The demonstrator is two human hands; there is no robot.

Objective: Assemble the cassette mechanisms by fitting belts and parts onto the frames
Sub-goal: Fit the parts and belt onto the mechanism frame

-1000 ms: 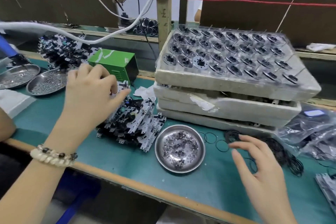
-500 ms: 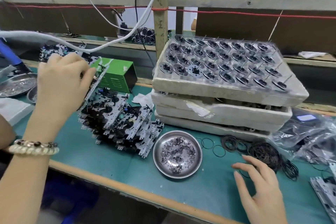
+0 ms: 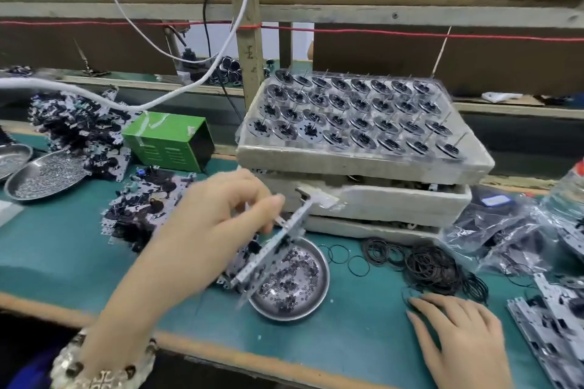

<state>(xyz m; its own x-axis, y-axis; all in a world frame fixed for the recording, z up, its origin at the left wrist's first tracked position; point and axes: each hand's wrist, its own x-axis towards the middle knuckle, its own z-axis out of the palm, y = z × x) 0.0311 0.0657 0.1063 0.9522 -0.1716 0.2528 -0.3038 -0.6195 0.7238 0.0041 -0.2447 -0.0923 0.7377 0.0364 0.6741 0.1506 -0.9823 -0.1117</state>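
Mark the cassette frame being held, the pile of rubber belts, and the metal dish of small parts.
cassette frame [image 3: 276, 251]: head view, middle of its metal edge.
pile of rubber belts [image 3: 433, 268]: head view, centre of the heap.
metal dish [image 3: 286, 314]: head view, near rim.

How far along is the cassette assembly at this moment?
Early in one cycle. Possibly done: the stacked frames at the right edge, though unconfirmed. In hand: the left hand grips one frame above the metal dish; the right hand rests by the loose belts. Left: no belt picked yet; a heap of frames waits.
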